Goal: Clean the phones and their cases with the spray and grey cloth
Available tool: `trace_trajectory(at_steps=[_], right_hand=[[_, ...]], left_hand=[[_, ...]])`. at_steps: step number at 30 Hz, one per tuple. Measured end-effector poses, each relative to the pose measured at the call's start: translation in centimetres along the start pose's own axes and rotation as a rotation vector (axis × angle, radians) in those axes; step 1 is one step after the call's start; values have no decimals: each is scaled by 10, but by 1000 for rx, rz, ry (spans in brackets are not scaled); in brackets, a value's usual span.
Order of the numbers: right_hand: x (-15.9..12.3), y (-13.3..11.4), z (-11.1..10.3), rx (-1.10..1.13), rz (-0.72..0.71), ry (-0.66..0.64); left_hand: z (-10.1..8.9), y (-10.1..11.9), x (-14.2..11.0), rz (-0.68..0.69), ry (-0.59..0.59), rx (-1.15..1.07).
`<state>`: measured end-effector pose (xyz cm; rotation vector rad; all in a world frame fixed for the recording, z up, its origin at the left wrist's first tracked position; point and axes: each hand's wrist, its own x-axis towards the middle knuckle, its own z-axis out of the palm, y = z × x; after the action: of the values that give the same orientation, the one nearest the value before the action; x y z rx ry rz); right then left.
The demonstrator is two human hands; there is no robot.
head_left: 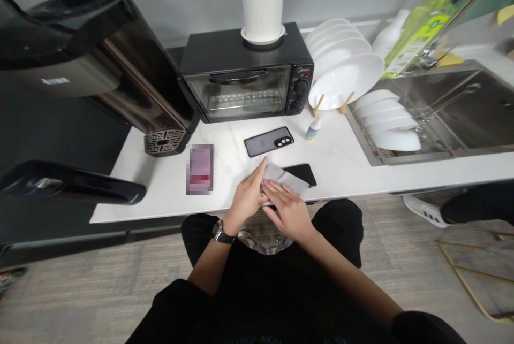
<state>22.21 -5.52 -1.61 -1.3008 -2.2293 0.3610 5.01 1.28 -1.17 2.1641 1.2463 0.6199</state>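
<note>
A thin grey cloth [296, 184] is spread at the counter's front edge, partly over a black phone-like slab [305, 172]. My right hand [292, 214] presses on the cloth with outstretched fingers, its thumb held apart. Against the cloth's left side rests my left hand [247, 197], open, its index finger pointing forward; its other fingers are partly hidden. Just beyond them lies a dark-rimmed, translucent phone case [268, 142] with camera cutouts. A small white bottle [313, 129] with a coloured label leans to its right. What lies under the cloth between my hands is hidden.
A blurred-out purple packet [201, 170] lies left on the white counter [168, 186]. Behind stand a black toaster oven [247, 82] with a white pot [262, 1], a coffee machine [140, 60] and racked plates [346, 79]. A sink [477, 119] with bowls is right.
</note>
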Motion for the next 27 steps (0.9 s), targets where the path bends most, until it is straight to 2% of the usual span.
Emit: trace_trajectory(at_steps=[3, 7, 10, 12, 14, 17, 21, 24, 27], right_hand=[[-24, 15, -17, -13, 35, 24], [-42, 47, -39, -97, 163, 102], [-35, 68, -46, -158, 230, 145], [-22, 73, -42, -193, 234, 160], [-5, 66, -31, -204, 210, 153], [16, 38, -10, -167, 143, 93], [20, 0, 8, -57, 35, 15], [3, -5, 2, -1, 12, 5], [-23, 11, -16, -10, 46, 24]], left_hand=[[-1, 2, 1, -12, -13, 4], [1, 1, 3, 10, -8, 11], [2, 0, 4, 29, 2, 6], [3, 0, 4, 26, 5, 1], [2, 1, 3, 19, 7, -8], [0, 1, 3, 21, 0, -27], [-2, -1, 0, 34, -14, -21], [-1, -1, 0, 12, -11, -14], [-1, 2, 1, -11, -16, -23]])
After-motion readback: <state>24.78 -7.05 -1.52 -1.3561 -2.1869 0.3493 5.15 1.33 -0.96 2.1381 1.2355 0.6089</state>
